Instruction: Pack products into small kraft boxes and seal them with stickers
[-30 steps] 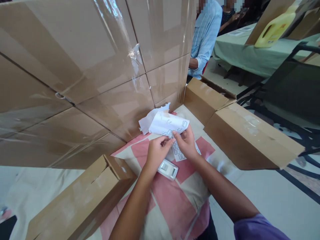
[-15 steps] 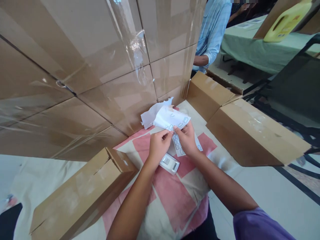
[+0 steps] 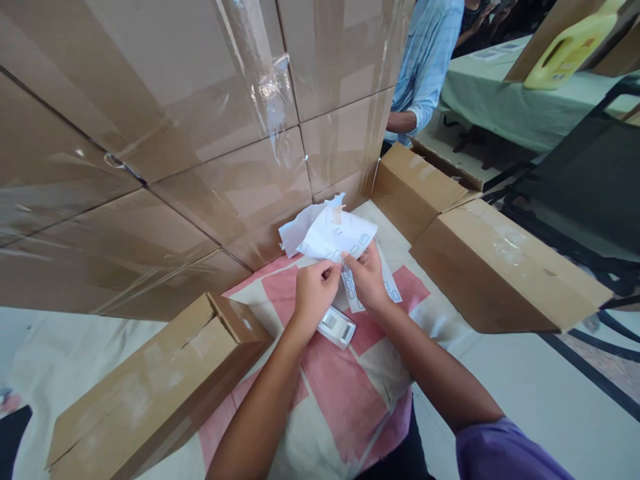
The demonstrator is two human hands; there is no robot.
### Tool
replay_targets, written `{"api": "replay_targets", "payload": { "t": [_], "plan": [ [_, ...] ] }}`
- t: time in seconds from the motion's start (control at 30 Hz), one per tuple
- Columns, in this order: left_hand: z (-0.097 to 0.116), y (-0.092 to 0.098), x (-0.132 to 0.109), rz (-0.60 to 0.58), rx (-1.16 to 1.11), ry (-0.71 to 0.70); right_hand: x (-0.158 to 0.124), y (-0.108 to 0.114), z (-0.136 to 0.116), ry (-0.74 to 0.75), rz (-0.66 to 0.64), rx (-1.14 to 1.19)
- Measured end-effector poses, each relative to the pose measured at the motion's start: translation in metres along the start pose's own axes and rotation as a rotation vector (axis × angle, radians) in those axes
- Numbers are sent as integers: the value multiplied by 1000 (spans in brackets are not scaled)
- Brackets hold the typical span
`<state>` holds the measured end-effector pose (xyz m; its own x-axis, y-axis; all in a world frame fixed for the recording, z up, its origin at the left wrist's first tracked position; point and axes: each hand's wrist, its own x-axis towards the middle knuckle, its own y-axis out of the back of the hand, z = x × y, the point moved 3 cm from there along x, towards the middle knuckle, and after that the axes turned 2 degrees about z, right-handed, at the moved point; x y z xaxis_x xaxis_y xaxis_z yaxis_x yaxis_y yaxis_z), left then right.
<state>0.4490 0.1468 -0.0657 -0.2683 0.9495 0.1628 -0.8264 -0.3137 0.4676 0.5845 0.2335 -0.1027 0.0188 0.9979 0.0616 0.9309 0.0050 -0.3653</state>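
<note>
Crosswise, a white paper sheet printed with outlines stretches just beyond the right hand, which angles inward, pinching its near edge; the left hand presses its fingertips together alongside.

1. Two bare hands: one left hand, one right hand.
2. Overlapping white paper pieces with printed outlines: exact count unclear.
3. One small white rectangular device.
4. Three brown oblong cardboard boxes flanking the hands.
5. One yellow plastic jug.
6. One black chair.
</note>
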Motion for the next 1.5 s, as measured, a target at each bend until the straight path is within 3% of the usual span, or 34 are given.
{"api": "replay_targets", "payload": {
  "t": [0.07, 0.13, 0.3, 0.37, 0.47, 0.7, 0.8, 0.9, 0.97, 1.0, 1.03, 1.07, 1.13, 1.23, 1.37, 1.5],
  "plan": [
    [1, 10, -9, 25, -38, 50, 21, 24, -5, 66, 156, -37],
    [4, 22, -15, 66, -98, 89, 35, 38, -7, 115, 211, -46],
    [20, 38, -7, 81, -220, 32, 28, 10, 11, -35, -135, -132],
    [25, 39, -5, 69, -226, -5, 21, 3, 16, -112, -217, -254],
    [25, 38, -9, 47, -214, -26, 18, 11, 20, -220, -216, -456],
    [27, 43, -14, 42, -218, -15, 17, 29, 2, -226, -65, -648],
    [26, 46, -15, 43, -197, -20, -22, 44, -38, -29, 68, -756],
    [19, 50, -17, 59, -190, 0, -95, 78, -97, 444, 275, -948],
    [15, 51, -18, 75, -185, 3, -142, 110, -136, 820, 595, -1108],
    [15, 51, -17, 79, -178, -6, -155, 127, -149, 893, 733, -1187],
    [17, 48, -15, 77, -169, -20, -159, 144, -159, 867, 809, -1269],
    [21, 42, -12, 73, -164, -37, -156, 160, -166, 782, 831, -1342],
    [36, 22, 2, 57, -172, -75, -134, 188, -168, 550, 742, -1404],
    [72, -28, 40, 29, -131, -202, -103, 206, -156, 409, 572, -1345],
    [129, -117, 109, -120, 79, -437, -98, 186, -137, 587, 594, -1321],
    [164, -188, 160, -248, 185, -335, -91, 156, -125, 743, 679, -1375]
  ]
}}
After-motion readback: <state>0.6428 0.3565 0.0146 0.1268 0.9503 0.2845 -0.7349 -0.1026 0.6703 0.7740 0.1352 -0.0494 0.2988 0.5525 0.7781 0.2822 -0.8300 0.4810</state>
